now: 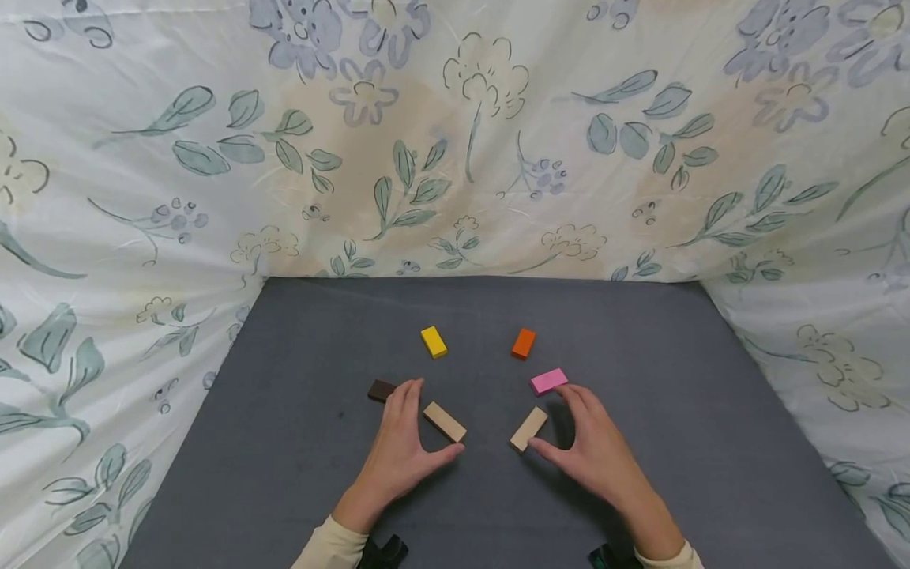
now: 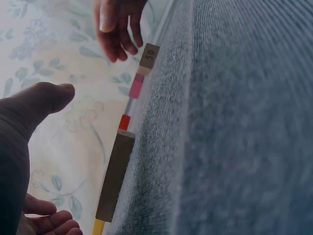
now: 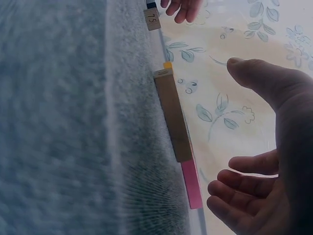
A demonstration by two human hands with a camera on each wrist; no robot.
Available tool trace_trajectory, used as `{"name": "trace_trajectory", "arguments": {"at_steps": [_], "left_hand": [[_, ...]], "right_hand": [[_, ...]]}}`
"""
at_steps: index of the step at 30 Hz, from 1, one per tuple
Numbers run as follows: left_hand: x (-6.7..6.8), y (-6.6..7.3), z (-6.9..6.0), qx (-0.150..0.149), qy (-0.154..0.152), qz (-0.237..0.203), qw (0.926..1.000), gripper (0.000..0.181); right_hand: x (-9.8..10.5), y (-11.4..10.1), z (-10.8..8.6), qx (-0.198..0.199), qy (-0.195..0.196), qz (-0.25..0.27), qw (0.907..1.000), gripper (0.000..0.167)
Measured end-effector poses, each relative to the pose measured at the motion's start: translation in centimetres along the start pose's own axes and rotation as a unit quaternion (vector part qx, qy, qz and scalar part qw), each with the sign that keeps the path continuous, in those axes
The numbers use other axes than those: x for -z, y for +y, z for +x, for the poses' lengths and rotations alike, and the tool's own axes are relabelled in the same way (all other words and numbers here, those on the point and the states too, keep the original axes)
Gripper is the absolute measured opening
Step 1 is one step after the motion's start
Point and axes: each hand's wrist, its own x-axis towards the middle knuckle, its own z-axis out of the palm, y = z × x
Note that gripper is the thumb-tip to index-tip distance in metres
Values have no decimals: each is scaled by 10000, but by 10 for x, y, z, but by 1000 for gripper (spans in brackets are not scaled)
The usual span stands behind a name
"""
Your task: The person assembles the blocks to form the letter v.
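My left hand (image 1: 398,458) hovers over the left plain wooden block (image 1: 445,422), thumb and fingers spread apart. Behind its fingertips lies a dark brown block (image 1: 381,390), partly covered. On the other side my right hand (image 1: 597,450) is held the same way around the right plain wooden block (image 1: 528,430), near the pink block (image 1: 549,382). Both wrist views show a gap between the hands and the wooden blocks, such as the left one (image 2: 116,176) and the right one (image 3: 173,115). Neither hand holds anything.
Farther back on the dark grey cloth (image 1: 469,506) lie a yellow block (image 1: 434,342) and an orange block (image 1: 523,344). A floral curtain (image 1: 483,197) hangs along the back and both sides. Black wrist devices show at the bottom edge.
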Motion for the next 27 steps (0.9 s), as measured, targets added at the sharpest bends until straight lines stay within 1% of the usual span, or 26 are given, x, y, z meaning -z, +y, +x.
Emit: {"name": "trace_trajectory", "arguments": {"at_steps": [5,11,14,18,22,27], "left_hand": [[-3,-2,1,-3,-80,-25,10000,114],[-5,-3,0,-20,-109,7,9999,111],[-5,-3,0,-38,-76,3,10000,108],[-7,-3,0,-11,-95,19,10000,105],[-10,-3,0,16,-132,12,9999,103],[-12,-4,1,-37,-59,99,9999,99]], "right_hand": [[-4,1,-1,91,51,128,9999,88],[-9,2,0,-108,-112,276,9995,85],[-11,3,0,-227,-191,336,9990,86],[-13,4,0,-292,-276,371,9985,87],[-17,6,-1,-260,-316,350,9985,86],[-19,5,-1,-135,-335,372,9987,84]]}}
